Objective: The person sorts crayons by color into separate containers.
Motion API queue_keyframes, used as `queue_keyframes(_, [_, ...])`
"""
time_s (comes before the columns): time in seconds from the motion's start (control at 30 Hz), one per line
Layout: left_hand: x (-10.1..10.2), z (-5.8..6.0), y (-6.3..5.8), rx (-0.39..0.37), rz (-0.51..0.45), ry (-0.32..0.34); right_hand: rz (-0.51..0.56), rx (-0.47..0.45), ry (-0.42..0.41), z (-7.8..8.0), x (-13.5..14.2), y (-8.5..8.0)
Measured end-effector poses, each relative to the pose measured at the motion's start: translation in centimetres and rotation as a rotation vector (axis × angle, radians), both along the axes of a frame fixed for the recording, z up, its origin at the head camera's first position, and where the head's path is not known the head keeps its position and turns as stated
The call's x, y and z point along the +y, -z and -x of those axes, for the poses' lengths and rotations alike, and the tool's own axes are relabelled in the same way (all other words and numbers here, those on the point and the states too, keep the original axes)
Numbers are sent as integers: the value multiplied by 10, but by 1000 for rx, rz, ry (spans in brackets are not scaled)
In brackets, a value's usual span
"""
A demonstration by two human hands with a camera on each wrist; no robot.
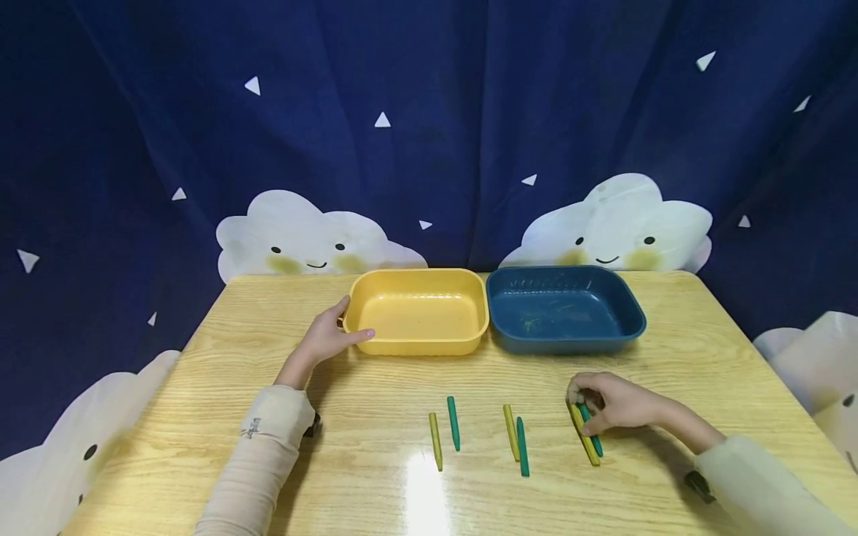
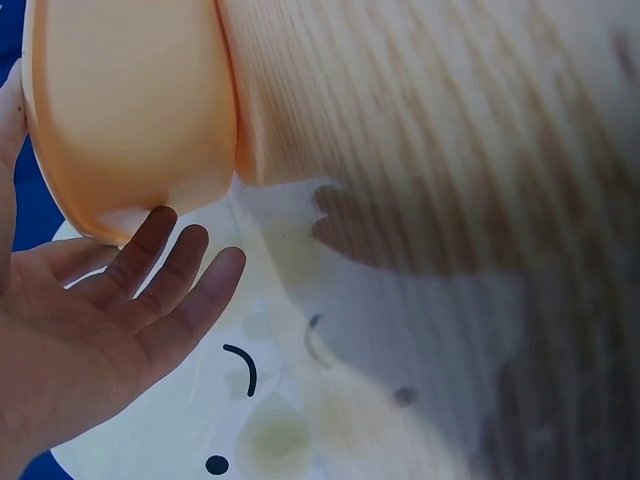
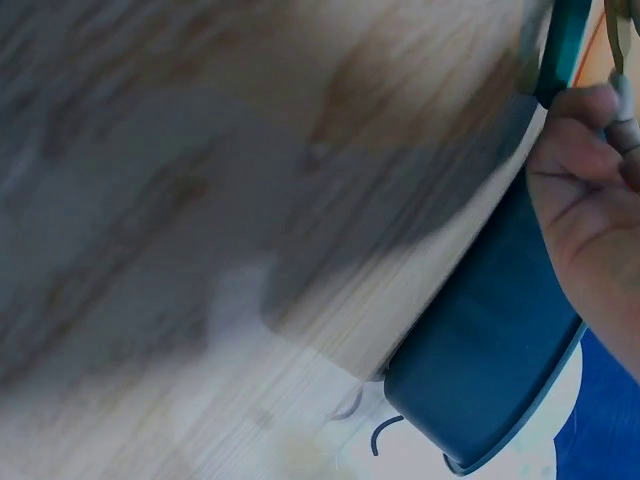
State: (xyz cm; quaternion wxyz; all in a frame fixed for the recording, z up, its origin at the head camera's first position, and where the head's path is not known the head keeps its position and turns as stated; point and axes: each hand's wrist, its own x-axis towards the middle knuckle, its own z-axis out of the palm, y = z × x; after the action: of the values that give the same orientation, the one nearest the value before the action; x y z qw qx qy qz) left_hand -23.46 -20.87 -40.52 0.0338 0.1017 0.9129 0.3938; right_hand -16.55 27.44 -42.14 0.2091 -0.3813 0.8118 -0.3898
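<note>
Head view: on a wooden table [image 1: 362, 432], a yellow tray [image 1: 418, 347] has a blue tray [image 1: 566, 346] just beside it at 3 o'clock. The left hand [image 1: 327, 333], fingers extended, touches the yellow tray's 8 o'clock corner. The right hand [image 1: 620, 402], nearly closed, pinches a slim, straight yellow crayon [image 1: 589, 448], located at 6 o'clock from the blue tray. Its long axis runs from 11 to 5 o'clock, the visible end facing 5; a green crayon [image 1: 597, 447] lies alongside, nearly parallel. Four further crayons [image 1: 523, 447] lie at 9 o'clock. Fingers obscure the pair's upper ends; whether the green one is gripped cannot be told. Right wrist view crops both at 2 o'clock.
</note>
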Motion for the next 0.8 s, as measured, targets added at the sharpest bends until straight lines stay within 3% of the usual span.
queue_keyframes(0.23, [0, 0, 0, -16, -7, -3, 38, -151, 16, -1, -2, -1])
queue_keyframes(0.47, [1, 1, 0, -27, 3, 2, 220, -351, -58, 4, 0, 2])
queue_keyframes(0.63, [1, 1, -2, -38, -3, -3, 301, -337, -94, 8, 0, 1])
queue_keyframes(0.8, [1, -1, -1, -40, 0, -11, 312, -310, -87, 12, 0, -3])
